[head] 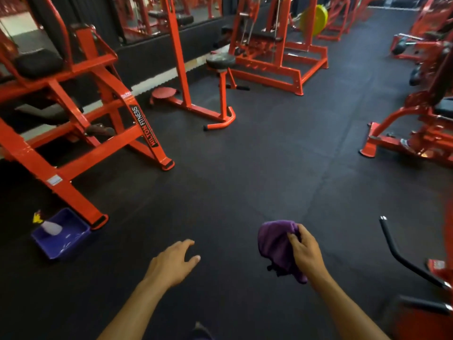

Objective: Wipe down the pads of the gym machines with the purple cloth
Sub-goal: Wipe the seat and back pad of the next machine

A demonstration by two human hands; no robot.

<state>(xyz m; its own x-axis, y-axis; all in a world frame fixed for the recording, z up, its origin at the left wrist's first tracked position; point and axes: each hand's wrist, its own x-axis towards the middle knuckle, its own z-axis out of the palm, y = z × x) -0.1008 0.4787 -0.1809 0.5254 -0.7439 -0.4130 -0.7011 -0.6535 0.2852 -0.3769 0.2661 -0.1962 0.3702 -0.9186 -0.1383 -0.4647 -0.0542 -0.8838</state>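
While right hand (305, 251) grips purple cloth (275, 244) | left hand (171, 262) apparently relaxed

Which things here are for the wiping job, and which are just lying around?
For the job:
purple cloth, bunched in the right hand
black seat pad on the orange machine
round black pad on the stool-like stand

Just lying about:
blue tub on the floor
yellow weight plate
left hand, holding nothing

Black rubber floor (245, 168) carries orange machines (81, 133) (and a purple bin (61, 235)).
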